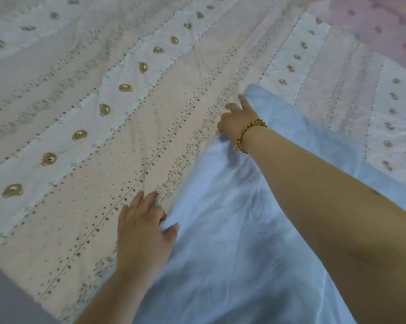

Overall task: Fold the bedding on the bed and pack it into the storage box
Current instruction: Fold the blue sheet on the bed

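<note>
A light blue sheet point(232, 242) lies folded over a pink and white patterned quilt point(92, 113) that covers the bed. My left hand point(142, 228) rests flat at the blue sheet's left edge, fingers spread, thumb on the blue fabric. My right hand point(238, 120), with a braided bracelet on the wrist, reaches far forward along the same edge near the sheet's top corner. Its index finger points out and the other fingers are curled on the fabric edge. No storage box is in view.
The patterned quilt spreads across the whole left and back. A pink dotted fabric point(384, 26) shows at the top right. A grey surface point(8, 298) fills the bottom left corner.
</note>
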A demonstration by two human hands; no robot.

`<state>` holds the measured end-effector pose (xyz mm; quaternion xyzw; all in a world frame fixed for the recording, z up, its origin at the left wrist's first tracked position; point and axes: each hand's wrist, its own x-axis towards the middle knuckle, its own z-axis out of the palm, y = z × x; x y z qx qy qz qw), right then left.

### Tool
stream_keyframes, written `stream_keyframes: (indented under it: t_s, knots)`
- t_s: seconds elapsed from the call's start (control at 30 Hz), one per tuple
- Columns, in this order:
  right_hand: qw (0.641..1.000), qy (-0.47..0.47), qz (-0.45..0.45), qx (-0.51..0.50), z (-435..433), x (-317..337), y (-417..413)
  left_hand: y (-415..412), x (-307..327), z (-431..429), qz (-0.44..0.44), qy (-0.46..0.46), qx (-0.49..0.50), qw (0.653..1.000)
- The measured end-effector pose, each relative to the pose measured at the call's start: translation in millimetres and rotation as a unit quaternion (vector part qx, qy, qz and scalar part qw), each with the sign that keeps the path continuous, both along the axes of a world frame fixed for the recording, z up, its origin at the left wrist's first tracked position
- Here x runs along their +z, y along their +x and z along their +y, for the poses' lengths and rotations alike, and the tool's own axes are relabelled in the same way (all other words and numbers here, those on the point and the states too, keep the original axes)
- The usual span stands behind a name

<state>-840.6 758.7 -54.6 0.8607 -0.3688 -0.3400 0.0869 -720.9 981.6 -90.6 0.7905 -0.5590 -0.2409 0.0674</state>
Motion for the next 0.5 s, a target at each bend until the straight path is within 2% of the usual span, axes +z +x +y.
stream_keyframes:
  t_s: [0.13, 0.27, 0.4, 0.5]
  knots:
    - [0.993, -0.080, -0.085, 0.026, 4.2, 7.1, -30.3, -11.5, 35.3, -0.9, 0.071, -0.030, -0.049, 0.996]
    - [0.981, -0.106, -0.161, 0.014, 20.1, 32.7, -81.0, -55.2, 77.9, 10.9, 0.122, -0.041, -0.118, 0.985]
    - [0.964, -0.114, -0.230, -0.063, 53.6, 65.7, -176.1, -132.2, 109.8, 36.6, 0.121, -0.052, -0.211, 0.969]
    - [0.932, -0.166, -0.318, -0.040, 85.3, 74.7, -255.9, -200.2, 116.6, 63.9, 0.086, -0.075, -0.196, 0.974]
